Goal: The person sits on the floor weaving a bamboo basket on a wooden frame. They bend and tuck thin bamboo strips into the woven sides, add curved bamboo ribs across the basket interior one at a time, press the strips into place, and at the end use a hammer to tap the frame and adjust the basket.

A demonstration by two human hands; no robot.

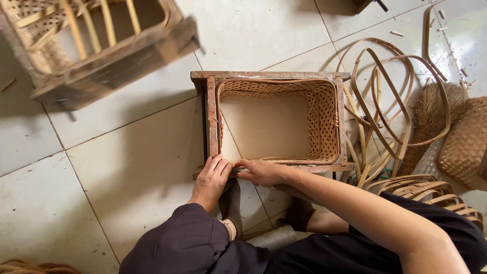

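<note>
A rectangular woven basket [324, 122] sits inside a brown wooden frame [212, 116] on the tiled floor in front of me. My left hand [212, 178] rests on the near left corner of the frame, fingers pressed down on the wood. My right hand [261, 171] lies along the near rim of the basket, fingers pinched on a thin cane strip [284, 161] that runs along that rim. My socked feet [231, 203] are tucked just under the frame's near edge.
A second wooden frame with a woven basket [101, 45] stands at the upper left. Loose loops of cane strip [385, 101] lie to the right, with a straw brush [431, 116], a woven piece [464, 147] and bent strips [431, 190] beyond.
</note>
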